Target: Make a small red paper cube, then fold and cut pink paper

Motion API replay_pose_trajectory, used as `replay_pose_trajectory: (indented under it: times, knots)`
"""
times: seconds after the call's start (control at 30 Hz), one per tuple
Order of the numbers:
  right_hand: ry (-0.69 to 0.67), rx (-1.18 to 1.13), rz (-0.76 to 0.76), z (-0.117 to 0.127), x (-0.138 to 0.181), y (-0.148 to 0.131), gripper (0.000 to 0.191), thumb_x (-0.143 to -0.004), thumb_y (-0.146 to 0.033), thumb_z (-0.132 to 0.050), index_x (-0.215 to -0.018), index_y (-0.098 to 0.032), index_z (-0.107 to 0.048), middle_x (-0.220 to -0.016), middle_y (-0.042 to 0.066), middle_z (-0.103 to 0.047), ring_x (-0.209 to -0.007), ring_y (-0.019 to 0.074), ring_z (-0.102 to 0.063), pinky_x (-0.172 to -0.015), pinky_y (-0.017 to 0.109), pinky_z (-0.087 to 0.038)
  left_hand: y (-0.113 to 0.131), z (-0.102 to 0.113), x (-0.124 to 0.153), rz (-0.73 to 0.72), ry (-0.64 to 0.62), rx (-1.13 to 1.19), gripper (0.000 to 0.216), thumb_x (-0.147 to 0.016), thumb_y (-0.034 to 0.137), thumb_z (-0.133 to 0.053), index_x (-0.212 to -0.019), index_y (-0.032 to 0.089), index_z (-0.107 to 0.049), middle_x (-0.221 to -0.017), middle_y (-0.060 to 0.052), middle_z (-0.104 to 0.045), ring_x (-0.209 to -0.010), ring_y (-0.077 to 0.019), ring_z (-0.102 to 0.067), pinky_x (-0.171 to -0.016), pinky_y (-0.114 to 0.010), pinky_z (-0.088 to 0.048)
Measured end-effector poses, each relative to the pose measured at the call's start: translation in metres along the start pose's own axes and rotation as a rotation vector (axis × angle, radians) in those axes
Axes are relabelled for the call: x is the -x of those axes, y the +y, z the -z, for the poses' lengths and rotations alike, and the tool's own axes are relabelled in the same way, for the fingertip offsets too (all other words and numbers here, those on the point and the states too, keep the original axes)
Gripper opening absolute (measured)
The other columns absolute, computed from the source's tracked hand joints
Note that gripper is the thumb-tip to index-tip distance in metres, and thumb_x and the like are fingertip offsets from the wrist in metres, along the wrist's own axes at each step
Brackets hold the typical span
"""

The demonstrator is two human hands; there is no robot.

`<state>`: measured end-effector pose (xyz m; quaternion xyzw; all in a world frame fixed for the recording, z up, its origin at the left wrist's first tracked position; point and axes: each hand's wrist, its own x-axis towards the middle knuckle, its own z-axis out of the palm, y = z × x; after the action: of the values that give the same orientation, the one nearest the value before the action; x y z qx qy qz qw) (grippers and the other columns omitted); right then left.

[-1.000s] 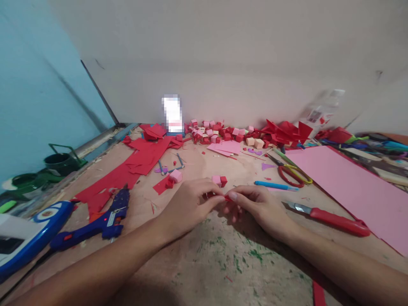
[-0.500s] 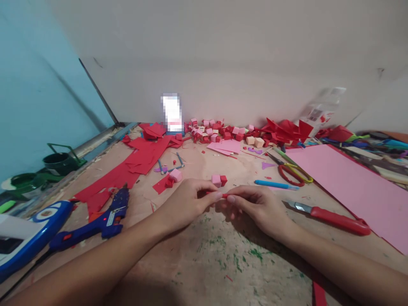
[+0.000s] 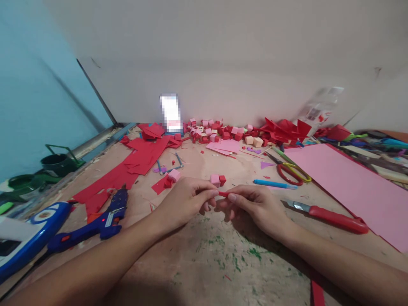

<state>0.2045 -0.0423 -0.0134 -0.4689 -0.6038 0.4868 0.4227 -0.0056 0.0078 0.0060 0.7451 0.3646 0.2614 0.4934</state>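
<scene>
Strip of red paper (image 3: 223,194), narrow as seen from here, spans the small gap between the left hand (image 3: 188,199) and the right hand (image 3: 258,204), with its long axis running side to side, nearly level, in line with the thumbs. Each hand pinches one end between thumb and fingers, and neither is clearly nearer, since the bare stretch sits midway between them. Just beyond it, on the far side, a pink cube (image 3: 215,180) and a red cube (image 3: 222,180) rest side by side on the tabletop (image 3: 191,267). Both ends of the piece are covered by the fingertips, so its full length cannot be told, nor whether it is folded, rolled or flat. The right hand's lower fingers blur into shadow. Near the bottom edge, another red strip (image 3: 317,293) is cut off by the frame, and the upright screen (image 3: 171,112) is pixelated beyond reading.
</scene>
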Motion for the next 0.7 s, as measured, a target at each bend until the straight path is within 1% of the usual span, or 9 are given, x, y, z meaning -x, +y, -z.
replay_pose_trajectory:
  times: [0.1, 0.2, 0.3, 0.37, 0.43, 0.5, 0.57, 0.63, 0.7]
  knots:
    - [-0.009, -0.001, 0.000, 0.0000, -0.0005, -0.0007, 0.030, -0.095, -0.040, -0.063, -0.091, -0.016, -0.081, -0.073, 0.005, -0.078, -0.060, 0.0163, -0.071, -0.061, 0.026, -0.056, 0.0001, -0.0004, -0.0001, -0.007, 0.012, -0.036, 0.026, -0.096, 0.023, -0.058, -0.079, 0.017, -0.077, -0.069, 0.001, -0.071, -0.060, -0.0105, -0.062, -0.059, -0.020, -0.049]
    - [-0.005, 0.046, 0.021, -0.0022, -0.0003, -0.0022, 0.024, -0.093, -0.036, -0.065, -0.092, -0.018, -0.081, -0.080, 0.004, -0.080, -0.064, 0.0159, -0.070, -0.061, 0.025, -0.055, 0.0020, -0.0018, 0.0000, -0.029, 0.013, -0.122, 0.026, -0.095, 0.022, -0.057, -0.080, 0.017, -0.078, -0.071, 0.000, -0.072, -0.062, -0.0115, -0.064, -0.060, -0.021, -0.047]
    - [0.015, 0.116, 0.033, -0.0043, 0.0007, -0.0029, 0.020, -0.090, -0.033, -0.067, -0.085, -0.019, -0.081, -0.074, 0.003, -0.077, -0.063, 0.0158, -0.068, -0.058, 0.024, -0.052, 0.0039, -0.0037, 0.0005, -0.060, 0.006, -0.187, 0.022, -0.093, 0.023, -0.062, -0.080, 0.019, -0.079, -0.074, 0.001, -0.074, -0.066, -0.0119, -0.064, -0.061, -0.021, -0.045]
    - [0.005, 0.113, 0.015, -0.0050, 0.0013, -0.0026, 0.023, -0.090, -0.035, -0.066, -0.080, -0.019, -0.079, -0.070, 0.003, -0.075, -0.060, 0.0159, -0.067, -0.057, 0.025, -0.052, 0.0042, -0.0047, 0.0008, -0.070, -0.010, -0.186, 0.020, -0.092, 0.023, -0.064, -0.080, 0.020, -0.080, -0.076, 0.001, -0.076, -0.068, -0.0120, -0.065, -0.063, -0.022, -0.045]
    - [-0.012, 0.084, 0.001, -0.0053, 0.0016, -0.0021, 0.026, -0.092, -0.037, -0.065, -0.079, -0.018, -0.078, -0.067, 0.002, -0.074, -0.057, 0.0161, -0.067, -0.056, 0.026, -0.052, 0.0038, -0.0052, 0.0012, -0.071, -0.023, -0.155, 0.022, -0.091, 0.021, -0.062, -0.077, 0.019, -0.079, -0.073, 0.001, -0.074, -0.066, -0.0117, -0.064, -0.063, -0.022, -0.045]
    - [-0.027, 0.070, 0.002, -0.0056, 0.0016, -0.0023, 0.027, -0.092, -0.037, -0.064, -0.080, -0.018, -0.078, -0.069, 0.003, -0.075, -0.058, 0.0166, -0.068, -0.058, 0.027, -0.053, 0.0034, -0.0055, 0.0019, -0.071, -0.023, -0.139, 0.024, -0.091, 0.019, -0.060, -0.073, 0.018, -0.076, -0.067, 0.002, -0.071, -0.062, -0.0115, -0.062, -0.061, -0.022, -0.044]
    - [-0.035, 0.101, 0.008, -0.0063, 0.0016, -0.0034, 0.025, -0.093, -0.036, -0.063, -0.081, -0.019, -0.078, -0.073, 0.003, -0.076, -0.062, 0.0173, -0.068, -0.061, 0.027, -0.053, 0.0036, -0.0055, 0.0025, -0.070, -0.013, -0.153, 0.024, -0.091, 0.020, -0.060, -0.072, 0.018, -0.074, -0.066, 0.001, -0.070, -0.061, -0.0119, -0.061, -0.059, -0.023, -0.043]
    - [-0.028, 0.151, 0.025, -0.0071, 0.0018, -0.0046, 0.022, -0.092, -0.034, -0.064, -0.083, -0.020, -0.078, -0.079, 0.004, -0.078, -0.069, 0.0185, -0.069, -0.064, 0.028, -0.053, 0.0043, -0.0056, 0.0028, -0.066, -0.004, -0.177, 0.024, -0.091, 0.021, -0.060, -0.072, 0.017, -0.073, -0.066, 0.001, -0.069, -0.062, -0.0123, -0.062, -0.060, -0.023, -0.043]
    - [-0.023, 0.183, 0.032, -0.0076, 0.0021, -0.0053, 0.022, -0.092, -0.034, -0.063, -0.083, -0.020, -0.078, -0.080, 0.005, -0.078, -0.070, 0.0191, -0.068, -0.064, 0.029, -0.052, 0.0050, -0.0060, 0.0025, -0.061, -0.001, -0.184, 0.024, -0.092, 0.021, -0.060, -0.073, 0.017, -0.074, -0.066, 0.001, -0.070, -0.063, -0.0127, -0.062, -0.062, -0.023, -0.044]
